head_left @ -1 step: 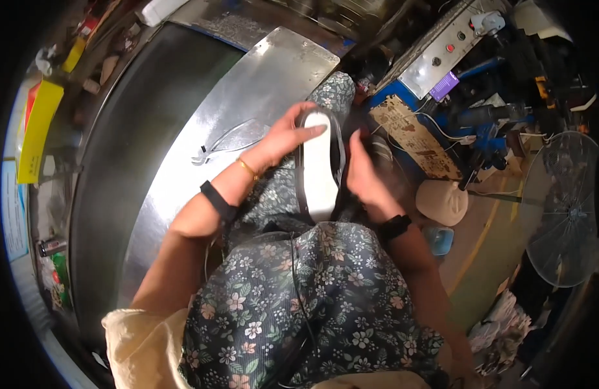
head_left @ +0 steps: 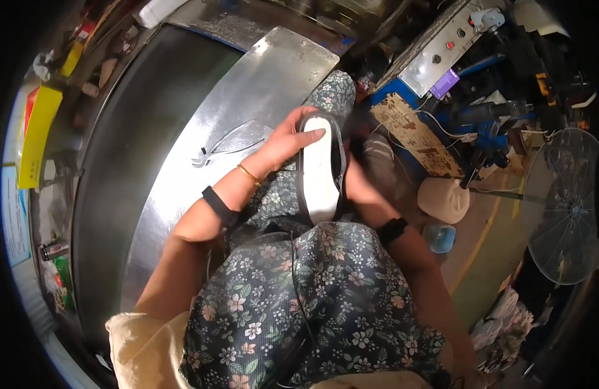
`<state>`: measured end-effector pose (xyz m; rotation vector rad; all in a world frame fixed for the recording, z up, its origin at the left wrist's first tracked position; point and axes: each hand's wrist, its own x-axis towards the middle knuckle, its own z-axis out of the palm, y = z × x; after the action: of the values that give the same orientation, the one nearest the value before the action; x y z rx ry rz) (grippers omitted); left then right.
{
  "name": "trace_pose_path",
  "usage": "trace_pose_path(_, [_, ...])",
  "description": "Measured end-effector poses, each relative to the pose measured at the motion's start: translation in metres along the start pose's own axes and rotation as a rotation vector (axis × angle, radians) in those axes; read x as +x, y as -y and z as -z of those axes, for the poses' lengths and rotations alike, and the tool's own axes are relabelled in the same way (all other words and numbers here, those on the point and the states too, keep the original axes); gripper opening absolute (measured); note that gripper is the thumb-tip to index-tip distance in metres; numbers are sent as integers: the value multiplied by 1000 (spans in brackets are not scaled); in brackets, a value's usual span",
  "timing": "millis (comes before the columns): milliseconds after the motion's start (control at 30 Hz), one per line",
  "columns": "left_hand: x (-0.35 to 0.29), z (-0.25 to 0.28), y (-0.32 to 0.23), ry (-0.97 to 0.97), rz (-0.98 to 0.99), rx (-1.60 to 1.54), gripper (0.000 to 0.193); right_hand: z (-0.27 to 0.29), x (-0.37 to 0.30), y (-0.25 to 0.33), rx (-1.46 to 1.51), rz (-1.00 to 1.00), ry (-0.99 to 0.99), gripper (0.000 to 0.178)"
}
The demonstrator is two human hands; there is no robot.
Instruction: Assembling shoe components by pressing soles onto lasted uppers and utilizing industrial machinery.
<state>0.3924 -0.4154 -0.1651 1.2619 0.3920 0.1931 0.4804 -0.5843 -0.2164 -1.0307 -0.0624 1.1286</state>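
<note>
- Flowery clothes (head_left: 358, 298) cover the person's lap at six o'clock.
- The dark shoe (head_left: 317, 175) is mid-view, white side showing, low end by the clothes.
- The left hand (head_left: 288, 141) grips its top end, thumb on the white.
- The right hand (head_left: 361, 185) is at its three o'clock side; fingers hidden, so nobody can tell if they grip.
- A shiny metal sheet (head_left: 264, 81) lies at ten o'clock.
- A cream jug (head_left: 442, 200) sits at three o'clock.
</note>
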Motion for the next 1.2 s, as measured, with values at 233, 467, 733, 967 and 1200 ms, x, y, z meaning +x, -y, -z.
trace_pose_path(233, [-7, -4, 18, -58, 9, 185, 48, -16, -23, 8, -923, -127, -124, 64])
trace_pose_path(467, [18, -16, 17, -88, -35, 290, 50, -55, -25, 53, -1955, 586, -232, 27])
trace_pose_path(733, [24, -19, 16, -75, -30, 493, 55, 9, -31, -1, -936, 443, -25, 46])
trace_pose_path(967, [-1, -13, -1, -265, 212, -356, 52, -50, -38, 22, -495, 155, -59, 54])
trace_pose_path(1200, [-24, -6, -48, -130, -94, 1911, 34, -80, -23, -3, -966, 186, -101, 79])
